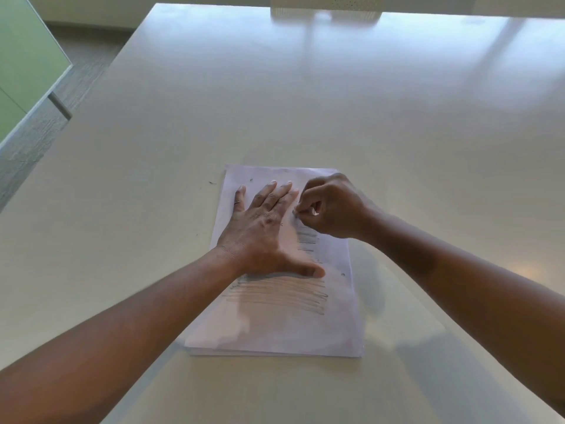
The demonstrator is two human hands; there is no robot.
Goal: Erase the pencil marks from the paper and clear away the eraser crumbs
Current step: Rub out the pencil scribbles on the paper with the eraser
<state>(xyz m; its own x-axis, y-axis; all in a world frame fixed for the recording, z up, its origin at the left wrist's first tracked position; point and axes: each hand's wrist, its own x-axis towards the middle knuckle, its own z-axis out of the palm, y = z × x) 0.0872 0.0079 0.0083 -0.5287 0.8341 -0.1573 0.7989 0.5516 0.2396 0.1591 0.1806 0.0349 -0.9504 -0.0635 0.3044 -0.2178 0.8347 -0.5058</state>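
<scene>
A white sheet of paper point(275, 328) lies on top of a thin stack in the middle of the table. Grey pencil marks point(278, 293) run in horizontal strokes across its middle, and more strokes point(307, 238) show below my right hand. My left hand point(263, 234) lies flat on the paper, fingers spread, pressing it down. My right hand point(331, 206) is curled beside the left fingertips, pinching a small white eraser point(314, 212) against the paper; most of the eraser is hidden by the fingers. A few dark crumbs point(251, 180) lie on the sheet's upper part.
The pale glossy table point(305, 102) stretches far ahead and to both sides. A tiny dark speck point(211, 183) lies on it left of the paper. A green panel point(21, 56) and grey floor point(76, 75) are beyond the table's left edge.
</scene>
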